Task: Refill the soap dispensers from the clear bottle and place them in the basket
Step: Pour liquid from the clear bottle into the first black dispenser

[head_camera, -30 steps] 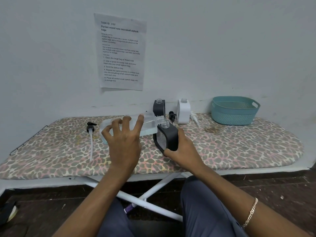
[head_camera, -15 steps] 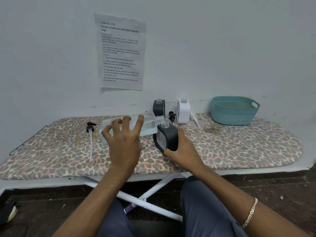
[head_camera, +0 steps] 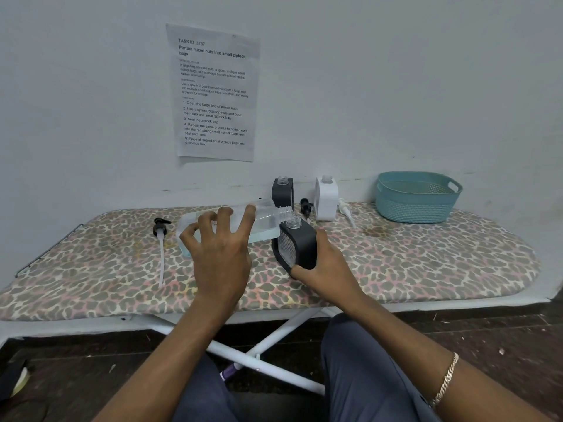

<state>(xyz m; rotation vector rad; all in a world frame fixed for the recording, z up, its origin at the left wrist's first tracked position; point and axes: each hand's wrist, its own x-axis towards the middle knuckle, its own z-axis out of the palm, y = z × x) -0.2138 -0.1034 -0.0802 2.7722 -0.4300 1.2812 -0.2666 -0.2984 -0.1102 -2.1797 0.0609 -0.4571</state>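
My left hand grips the clear bottle, tipped almost flat with its threaded neck over the open mouth of a black soap dispenser. That dispenser leans a little left on the board, held from the right by my right hand. At the back by the wall stand a second black dispenser and a white dispenser, both without pumps. The teal basket sits at the back right, with nothing visible inside.
All of this rests on a leopard-print ironing board. A black pump with a long tube lies at the left. Another black pump and a white pump lie beside the white dispenser. A printed sheet hangs on the wall.
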